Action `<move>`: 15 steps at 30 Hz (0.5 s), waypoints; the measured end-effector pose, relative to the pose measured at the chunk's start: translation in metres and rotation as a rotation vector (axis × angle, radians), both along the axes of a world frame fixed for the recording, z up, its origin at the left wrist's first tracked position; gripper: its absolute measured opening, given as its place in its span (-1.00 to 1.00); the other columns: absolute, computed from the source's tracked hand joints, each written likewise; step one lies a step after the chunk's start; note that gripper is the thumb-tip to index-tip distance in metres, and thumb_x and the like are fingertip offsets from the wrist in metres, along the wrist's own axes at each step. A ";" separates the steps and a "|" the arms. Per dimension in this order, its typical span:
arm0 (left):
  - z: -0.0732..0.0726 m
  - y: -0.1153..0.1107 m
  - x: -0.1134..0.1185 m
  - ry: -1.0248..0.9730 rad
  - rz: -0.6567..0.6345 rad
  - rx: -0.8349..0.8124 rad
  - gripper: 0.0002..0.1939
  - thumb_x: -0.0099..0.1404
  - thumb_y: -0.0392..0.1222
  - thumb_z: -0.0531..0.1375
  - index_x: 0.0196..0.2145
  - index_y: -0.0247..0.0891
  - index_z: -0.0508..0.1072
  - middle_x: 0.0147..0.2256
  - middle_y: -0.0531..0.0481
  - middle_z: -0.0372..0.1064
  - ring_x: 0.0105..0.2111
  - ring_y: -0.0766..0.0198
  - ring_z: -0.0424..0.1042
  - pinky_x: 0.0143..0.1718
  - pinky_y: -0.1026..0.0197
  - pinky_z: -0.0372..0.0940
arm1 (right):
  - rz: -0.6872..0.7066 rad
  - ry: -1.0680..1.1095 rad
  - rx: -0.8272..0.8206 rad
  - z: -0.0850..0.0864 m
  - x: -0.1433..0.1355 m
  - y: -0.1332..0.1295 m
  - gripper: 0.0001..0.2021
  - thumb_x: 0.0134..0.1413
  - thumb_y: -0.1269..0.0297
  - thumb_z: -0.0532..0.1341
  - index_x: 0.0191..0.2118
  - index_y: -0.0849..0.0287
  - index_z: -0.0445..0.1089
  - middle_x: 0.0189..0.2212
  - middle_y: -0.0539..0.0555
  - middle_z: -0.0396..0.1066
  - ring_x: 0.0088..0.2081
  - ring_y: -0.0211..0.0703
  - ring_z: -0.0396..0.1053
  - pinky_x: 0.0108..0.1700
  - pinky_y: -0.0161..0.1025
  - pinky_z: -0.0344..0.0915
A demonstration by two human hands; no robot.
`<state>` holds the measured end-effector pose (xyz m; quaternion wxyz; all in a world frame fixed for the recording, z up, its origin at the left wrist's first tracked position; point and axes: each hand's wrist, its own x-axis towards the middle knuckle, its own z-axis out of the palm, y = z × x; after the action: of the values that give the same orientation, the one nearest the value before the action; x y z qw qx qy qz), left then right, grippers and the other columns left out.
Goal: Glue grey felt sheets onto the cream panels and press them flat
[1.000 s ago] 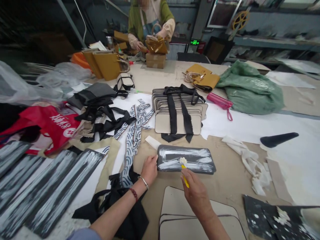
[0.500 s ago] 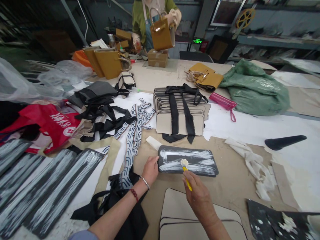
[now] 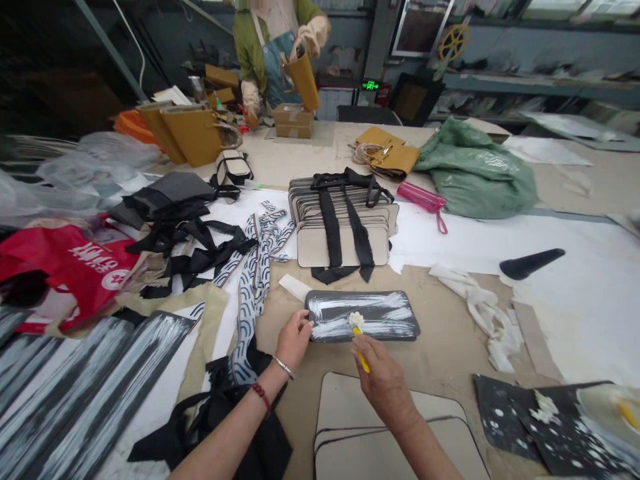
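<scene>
A black rectangular panel (image 3: 363,311) lies flat in front of me, streaked with white paste along its long sides. My left hand (image 3: 294,339) holds its left end, the fingertips at the edge. My right hand (image 3: 383,377) grips the yellow handle of a small brush (image 3: 361,357). The brush head, thick with cream-coloured paste, is over the middle of the panel; whether it touches cannot be told. Below my right forearm lie several beige rounded panels (image 3: 345,407). A pale strip (image 3: 295,287) sits by the panel's upper left corner.
Paste-streaked dark strips (image 3: 145,373) lie at left, near a red bag (image 3: 70,267). Beyond the panel stands a strapped stack of panels (image 3: 343,247). A paste-spattered black sheet (image 3: 510,413) is at lower right. Across the table a co-worker (image 3: 280,53) holds a tan handbag (image 3: 303,80).
The view has shifted, so the table things appear further left. The co-worker's handbag has been turned and tilted. My hands keep their hold, with the brush at about the same spot over the panel.
</scene>
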<state>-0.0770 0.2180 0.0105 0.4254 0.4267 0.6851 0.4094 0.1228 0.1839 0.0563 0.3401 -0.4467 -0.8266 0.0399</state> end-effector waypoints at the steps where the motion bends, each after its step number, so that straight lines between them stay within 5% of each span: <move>1: 0.001 0.003 -0.002 -0.089 0.016 -0.074 -0.72 0.01 -0.22 0.13 -0.27 -0.34 0.36 -0.58 0.08 0.33 -0.53 0.32 0.33 -0.45 0.27 0.25 | -0.002 0.008 -0.002 0.002 0.000 -0.001 -0.76 0.13 0.42 0.03 -0.10 0.20 0.31 -0.26 0.18 0.40 -0.20 -0.10 0.37 -0.18 -0.15 0.40; 5: 0.004 0.012 -0.008 -0.217 0.003 -0.194 -0.76 -0.13 -0.20 0.18 -0.43 -0.33 0.32 -0.70 0.16 0.23 -0.68 0.38 0.23 -0.64 0.35 0.12 | -0.034 0.163 -0.069 0.013 -0.015 -0.008 -0.78 0.13 0.40 0.04 -0.12 0.18 0.32 -0.24 0.18 0.40 -0.17 -0.11 0.36 -0.15 -0.16 0.38; 10: 0.008 0.010 -0.010 -0.240 -0.050 -0.208 -0.84 -0.18 -0.20 0.16 -0.57 -0.28 0.27 -0.73 0.19 0.19 -0.69 0.41 0.20 -0.67 0.38 0.09 | -0.210 0.714 -0.486 0.011 -0.037 0.008 -0.74 0.14 0.15 0.03 -0.26 0.22 0.35 -0.32 0.15 0.41 -0.35 -0.15 0.42 -0.31 -0.20 0.43; 12: 0.010 0.009 -0.009 -0.230 -0.055 -0.205 -0.86 -0.17 -0.21 0.14 -0.57 -0.26 0.25 -0.72 0.21 0.17 -0.69 0.42 0.19 -0.67 0.38 0.10 | -0.310 0.861 -0.611 0.002 -0.022 0.023 -0.65 0.06 0.01 0.08 -0.31 0.26 0.34 -0.37 0.15 0.41 -0.45 -0.14 0.42 -0.39 -0.18 0.44; 15: 0.010 0.008 -0.007 -0.215 -0.066 -0.198 -0.88 -0.15 -0.22 0.12 -0.56 -0.25 0.24 -0.71 0.22 0.16 -0.68 0.42 0.19 -0.67 0.37 0.10 | -0.511 0.891 -0.590 -0.006 0.027 0.040 -0.56 -0.08 -0.08 0.16 -0.30 0.28 0.33 -0.43 0.13 0.42 -0.46 -0.10 0.42 -0.33 -0.11 0.43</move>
<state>-0.0838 0.2257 0.0202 0.5496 0.3584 0.6583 0.3689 0.1495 0.2240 0.0500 0.5147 -0.6474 -0.4242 0.3687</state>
